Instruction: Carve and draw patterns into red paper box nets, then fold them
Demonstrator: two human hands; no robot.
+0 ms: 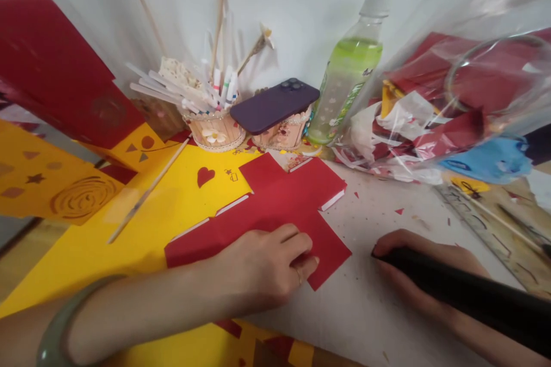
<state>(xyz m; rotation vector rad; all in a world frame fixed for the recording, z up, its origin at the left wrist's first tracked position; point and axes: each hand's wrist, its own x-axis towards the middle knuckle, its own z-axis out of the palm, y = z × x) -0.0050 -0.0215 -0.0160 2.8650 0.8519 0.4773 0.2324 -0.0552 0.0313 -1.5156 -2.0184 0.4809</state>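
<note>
A red paper cutout (275,206), shaped like an unfolded box, lies flat with narrow white strips along some of its edges. My left hand (275,264) rests on its lower part, fingers curled and pressed together against the paper. A ring and a green bangle show on that arm. To the right, apart from the cutout, my right hand (413,264) is closed around a long black object (456,281), whose kind I cannot make out. Its narrow end points left, toward the cutout. Under the cutout are a yellow sheet (142,252) and a pale grey work surface (370,309).
Behind stand a decorated pot with markers (215,129), a purple phone (275,104) on a second pot, and a bottle of green drink (348,74). A clear bag of paper scraps (434,114) fills the right. At left rises a large red paper piece (55,69).
</note>
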